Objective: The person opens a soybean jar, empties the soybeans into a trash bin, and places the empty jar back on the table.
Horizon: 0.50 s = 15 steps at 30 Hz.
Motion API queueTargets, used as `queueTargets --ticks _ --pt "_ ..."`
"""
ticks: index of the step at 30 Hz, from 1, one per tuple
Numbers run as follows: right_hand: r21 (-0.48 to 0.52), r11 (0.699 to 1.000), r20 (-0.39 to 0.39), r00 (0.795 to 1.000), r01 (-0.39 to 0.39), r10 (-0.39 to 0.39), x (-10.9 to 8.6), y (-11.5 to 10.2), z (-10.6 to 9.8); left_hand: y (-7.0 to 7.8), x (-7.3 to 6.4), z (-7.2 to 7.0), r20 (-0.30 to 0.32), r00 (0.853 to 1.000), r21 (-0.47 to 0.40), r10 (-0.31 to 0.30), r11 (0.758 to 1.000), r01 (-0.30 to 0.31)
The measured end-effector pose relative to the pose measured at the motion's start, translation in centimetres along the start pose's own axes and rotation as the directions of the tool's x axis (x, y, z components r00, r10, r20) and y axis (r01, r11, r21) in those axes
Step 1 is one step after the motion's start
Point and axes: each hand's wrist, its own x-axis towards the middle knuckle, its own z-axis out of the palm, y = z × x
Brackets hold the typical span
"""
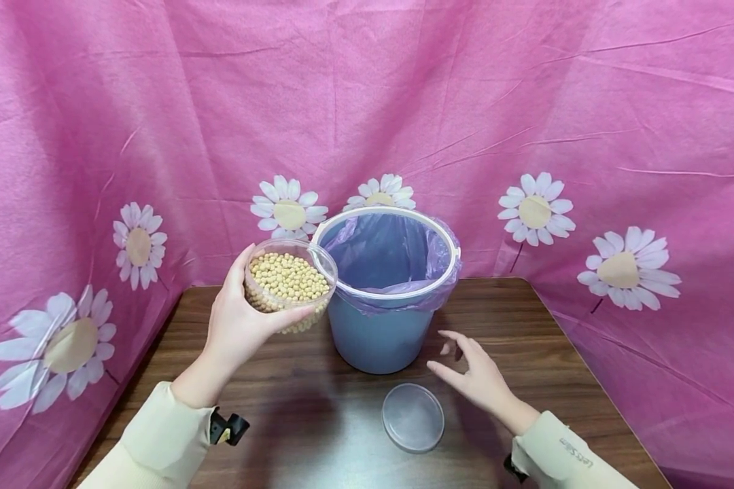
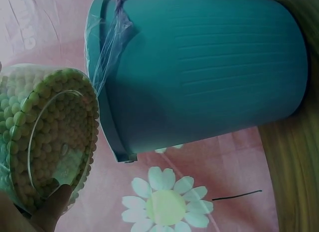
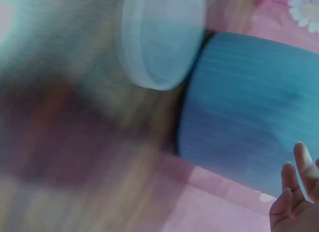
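My left hand (image 1: 238, 326) grips a clear round plastic tub (image 1: 327, 299) of pale yellow soybeans (image 1: 289, 277), raised above the table at the left side of the bin's rim. The tub leans slightly, its open top showing the beans. In the left wrist view the tub's beans (image 2: 60, 122) show through its base. A blue bin (image 1: 376, 333) with a white rim ring and a purple plastic liner (image 1: 438, 255) stands on the table. My right hand (image 1: 480, 377) hovers right of the bin, fingers loosely bent and holding nothing. Below the bin lies a clear round lid (image 1: 412, 418).
The brown wood-grain table (image 1: 495, 312) is enclosed at the back and sides by a pink cloth (image 1: 367, 102) printed with white daisies. The bin takes up the table's far middle, close to the cloth.
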Motion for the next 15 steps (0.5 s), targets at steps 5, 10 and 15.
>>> queueTargets --ticks 5,10,15 --pt "0.059 0.992 -0.09 0.99 0.113 -0.108 1.8 -1.5 -1.8 0.5 0.3 -0.2 0.017 1.0 0.019 -0.01 1.0 0.01" --pt "0.06 0.979 -0.158 0.971 0.194 -0.182 3.6 -2.6 -3.7 0.8 0.9 -0.2 0.009 1.0 0.037 0.018 0.999 -0.018" --pt "0.043 0.98 -0.183 0.966 0.194 -0.184 5.5 -3.3 -5.7 0.9 1.5 -0.2 0.008 0.999 0.053 0.051 0.997 -0.051"
